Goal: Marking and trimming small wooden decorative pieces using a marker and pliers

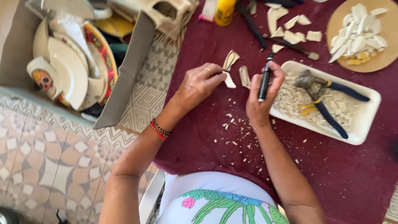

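R hand (260,97): fingers curled shut round black marker pen (265,78), held upright, tip up.
L hand (198,85): fingers (219,77) pinched on small white ceramic shard (229,80), just above dark red cloth-covered bench (331,166).
Near: two beige curved shards (244,76) beside L fingertips.
Tray: white foam tray (367,124) w/ chips, blue-handled nippers (323,93), right of R hand.
Far: round wooden board (383,58) w/ white pieces.

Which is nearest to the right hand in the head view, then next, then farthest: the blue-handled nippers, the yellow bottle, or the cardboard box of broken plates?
Measured from the right hand, which holds a black marker:
1. Blue-handled nippers, just beside it in the white tray.
2. Yellow bottle, at the cloth's top edge.
3. Cardboard box of broken plates, far side, past the left hand.
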